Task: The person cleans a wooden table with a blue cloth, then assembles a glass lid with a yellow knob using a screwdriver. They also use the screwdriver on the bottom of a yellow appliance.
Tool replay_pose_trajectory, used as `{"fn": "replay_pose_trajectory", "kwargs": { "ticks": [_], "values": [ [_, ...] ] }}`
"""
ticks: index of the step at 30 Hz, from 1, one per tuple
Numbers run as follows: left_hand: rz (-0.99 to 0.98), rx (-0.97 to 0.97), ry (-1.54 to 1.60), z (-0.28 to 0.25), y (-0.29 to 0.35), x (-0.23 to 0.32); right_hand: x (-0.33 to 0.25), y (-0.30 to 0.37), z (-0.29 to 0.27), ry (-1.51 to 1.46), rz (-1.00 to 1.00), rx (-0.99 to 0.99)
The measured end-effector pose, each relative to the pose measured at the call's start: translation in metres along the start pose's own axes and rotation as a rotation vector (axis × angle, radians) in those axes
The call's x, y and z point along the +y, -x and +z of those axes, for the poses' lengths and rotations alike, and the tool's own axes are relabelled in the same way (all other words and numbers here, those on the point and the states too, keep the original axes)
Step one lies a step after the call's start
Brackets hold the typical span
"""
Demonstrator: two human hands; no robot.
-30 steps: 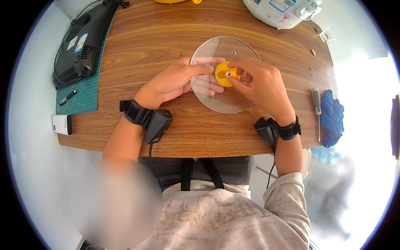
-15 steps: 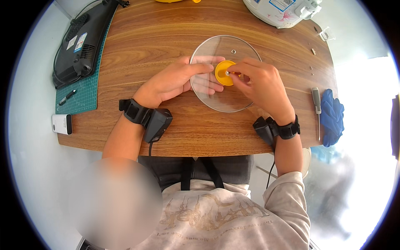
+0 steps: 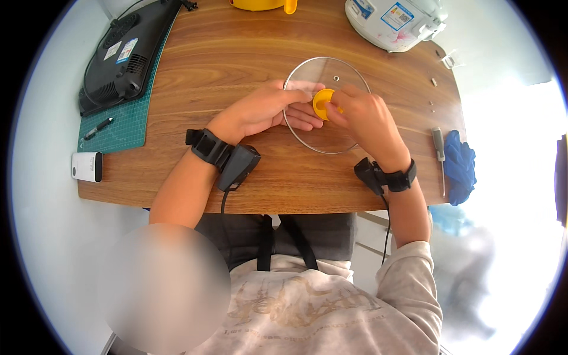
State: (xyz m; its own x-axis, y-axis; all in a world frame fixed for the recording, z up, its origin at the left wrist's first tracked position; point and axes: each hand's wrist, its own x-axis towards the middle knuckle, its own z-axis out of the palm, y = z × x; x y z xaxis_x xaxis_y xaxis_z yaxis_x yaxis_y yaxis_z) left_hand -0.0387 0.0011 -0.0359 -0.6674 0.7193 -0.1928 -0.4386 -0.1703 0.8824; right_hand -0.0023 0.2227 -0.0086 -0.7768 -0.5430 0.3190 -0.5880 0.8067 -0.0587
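A round glass lid (image 3: 322, 137) with a metal rim is held tilted above the table. My left hand (image 3: 266, 110) grips its left edge, thumb on the near face and fingers behind, showing through the glass. At the lid's middle sits a round yellow knob (image 3: 320, 104), its hollow side facing up. My right hand (image 3: 368, 120) is closed over the knob's right part, fingertips pinched together at its centre. What those fingertips hold is hidden now. A small metal-ringed vent hole (image 3: 336, 78) shows near the lid's far edge.
At the right lie a screwdriver (image 3: 439, 154), a blue glove or cloth (image 3: 460, 168) and several small parts. A white rice cooker (image 3: 390, 23) and a yellow pot (image 3: 257, 5) stand at the back. Left are a black appliance (image 3: 121, 65), green mat (image 3: 127, 130), pen (image 3: 98, 129) and white power bank (image 3: 87, 167).
The view has shifted slightly. The lid has tilted a little more, and my right hand has turned over the knob, covering the small shiny piece seen between its fingertips before.
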Motion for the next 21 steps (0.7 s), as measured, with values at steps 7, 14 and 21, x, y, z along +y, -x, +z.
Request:
{"fn": "replay_pose_trajectory", "kwargs": {
  "ticks": [7, 14, 21],
  "values": [
    [-0.007, -0.024, 0.011, -0.004, 0.0, -0.001, -0.01, -0.002, -0.022, -0.231, 0.106, -0.079],
    [0.014, -0.053, -0.012, -0.005, 0.0, -0.004, -0.007, -0.008, -0.023, -0.076, -0.043, -0.183],
    [0.027, -0.087, 0.0, -0.01, -0.002, -0.007, -0.012, -0.009, -0.021, 0.151, -0.123, -0.203]
  ]
}}
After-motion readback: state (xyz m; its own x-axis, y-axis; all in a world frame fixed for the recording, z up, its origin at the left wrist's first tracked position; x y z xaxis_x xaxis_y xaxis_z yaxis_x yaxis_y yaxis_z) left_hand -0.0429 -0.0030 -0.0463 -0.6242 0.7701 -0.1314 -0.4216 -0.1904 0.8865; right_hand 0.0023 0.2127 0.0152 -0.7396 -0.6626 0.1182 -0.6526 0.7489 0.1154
